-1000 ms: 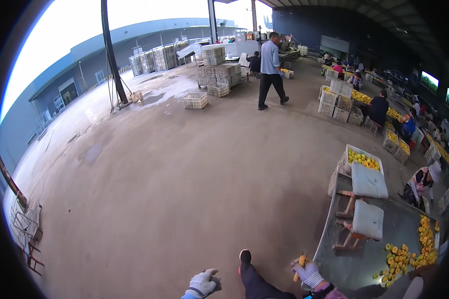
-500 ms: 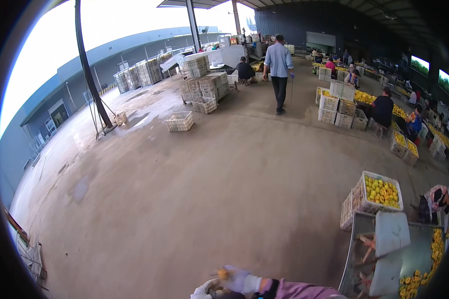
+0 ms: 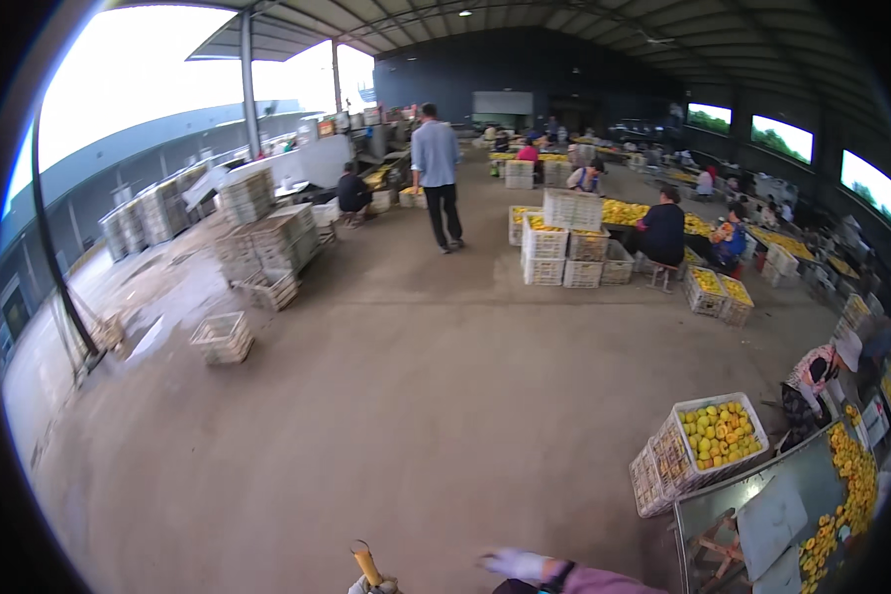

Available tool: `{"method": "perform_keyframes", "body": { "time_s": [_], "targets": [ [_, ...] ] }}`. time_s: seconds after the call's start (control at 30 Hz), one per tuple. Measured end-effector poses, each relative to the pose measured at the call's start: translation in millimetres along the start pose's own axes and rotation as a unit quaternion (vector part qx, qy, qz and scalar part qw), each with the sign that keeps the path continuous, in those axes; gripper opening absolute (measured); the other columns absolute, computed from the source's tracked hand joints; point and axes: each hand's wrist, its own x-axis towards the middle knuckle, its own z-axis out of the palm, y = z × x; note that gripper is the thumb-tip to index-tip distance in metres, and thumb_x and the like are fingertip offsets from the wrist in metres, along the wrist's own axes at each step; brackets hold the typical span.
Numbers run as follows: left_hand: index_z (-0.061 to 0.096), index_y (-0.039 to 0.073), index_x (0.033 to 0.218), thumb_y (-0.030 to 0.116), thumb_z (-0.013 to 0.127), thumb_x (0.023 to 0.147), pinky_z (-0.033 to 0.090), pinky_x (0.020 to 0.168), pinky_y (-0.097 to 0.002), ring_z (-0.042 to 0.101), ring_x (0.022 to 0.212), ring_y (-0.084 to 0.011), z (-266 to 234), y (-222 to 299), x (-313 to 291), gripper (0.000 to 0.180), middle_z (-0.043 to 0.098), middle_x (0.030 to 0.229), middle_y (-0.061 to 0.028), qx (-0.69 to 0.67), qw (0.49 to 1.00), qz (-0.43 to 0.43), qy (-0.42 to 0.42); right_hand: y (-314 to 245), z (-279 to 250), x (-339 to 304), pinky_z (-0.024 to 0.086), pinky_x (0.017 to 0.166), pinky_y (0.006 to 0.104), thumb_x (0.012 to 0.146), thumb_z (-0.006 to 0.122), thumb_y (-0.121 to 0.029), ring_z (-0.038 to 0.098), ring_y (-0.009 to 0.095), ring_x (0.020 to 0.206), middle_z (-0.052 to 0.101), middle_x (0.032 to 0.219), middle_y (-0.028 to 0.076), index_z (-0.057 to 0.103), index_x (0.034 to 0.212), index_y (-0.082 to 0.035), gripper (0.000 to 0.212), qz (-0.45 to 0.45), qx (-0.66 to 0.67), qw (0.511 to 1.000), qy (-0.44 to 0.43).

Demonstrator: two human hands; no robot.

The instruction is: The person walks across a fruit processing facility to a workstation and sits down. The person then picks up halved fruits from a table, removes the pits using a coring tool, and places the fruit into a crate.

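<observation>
The desk (image 3: 810,469) is seen at the right, a loaded crate (image 3: 669,457) set beside it. The right hand (image 3: 519,564) is held out, blurred, fingers extended, apart from the left hand (image 3: 377,587), in which a yellow-handled tool (image 3: 368,566) is clamped.

Dull brown concrete floor (image 3: 396,426), smooth grey table (image 3: 807,465)
White lattice plastic crates (image 3: 223,339) stand on the floor; loose yellow fruit pieces (image 3: 851,475) and pale-topped wooden stools (image 3: 770,520) rest on the table.
</observation>
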Motion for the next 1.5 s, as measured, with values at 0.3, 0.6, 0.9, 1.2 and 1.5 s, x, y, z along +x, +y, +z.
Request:
{"method": "perform_keyframes", "body": {
  "time_s": [0.3, 0.6, 0.9, 1.2, 1.5],
  "targets": [
    [0.062, -0.003, 0.096, 0.018, 0.064, 0.084, 0.042, 0.043, -0.0241, 0.050, 0.045, -0.0119, 15, 54, 309, 0.025, 0.055, 0.058, -0.0034, 0.061, 0.984, -0.093, 0.137, 172, -172, -53, 0.046, 0.089, 0.0447, 0.085, 0.050, -0.044, 0.057, 0.037, 0.103, 0.062, 0.109, 0.020, 0.063, 0.107, -0.006, 0.046, 0.482, -0.151, 0.854, 0.125],
    [0.060, -0.003, 0.091, 0.017, 0.070, 0.079, 0.053, 0.063, -0.0319, 0.063, 0.062, -0.0210, 36, 115, 552, 0.026, 0.062, 0.070, -0.0115, 0.006, 0.982, -0.090, 0.168, 67, -449, 356, 0.050, 0.073, 0.0477, 0.084, 0.042, -0.033, 0.064, 0.036, 0.083, 0.067, 0.090, 0.014, 0.069, 0.088, -0.012, 0.035, 0.100, -0.296, 0.949, 0.038],
    [0.061, -0.002, 0.095, 0.019, 0.058, 0.088, 0.046, 0.048, -0.0275, 0.056, 0.051, -0.0162, -9, 118, 775, 0.022, 0.059, 0.063, -0.0080, -0.095, 0.968, -0.063, 0.225, -48, -592, 574, 0.048, 0.071, 0.0498, 0.087, 0.044, -0.036, 0.063, 0.038, 0.079, 0.066, 0.083, 0.018, 0.058, 0.104, -0.011, 0.034, -0.179, -0.250, 0.951, -0.042],
    [0.061, 0.000, 0.088, 0.023, 0.075, 0.077, 0.042, 0.047, -0.0249, 0.053, 0.050, -0.0098, 3, 244, 1034, 0.029, 0.055, 0.059, -0.0024, 0.080, 0.960, -0.175, 0.202, 333, -706, 646, 0.048, 0.082, 0.0426, 0.085, 0.049, -0.039, 0.061, 0.036, 0.095, 0.066, 0.103, 0.015, 0.064, 0.106, -0.007, 0.042, 0.441, -0.081, 0.883, 0.140],
    [0.062, -0.006, 0.092, 0.032, 0.057, 0.089, 0.051, 0.056, -0.0307, 0.060, 0.055, -0.0186, -12, 260, 1271, 0.039, 0.058, 0.060, -0.0071, -0.031, 0.964, -0.121, 0.234, 421, -797, 654, 0.048, 0.081, 0.0421, 0.084, 0.053, -0.035, 0.061, 0.038, 0.096, 0.065, 0.103, 0.017, 0.064, 0.104, -0.004, 0.039, 0.584, -0.005, 0.812, 0.003]
  ]
}}
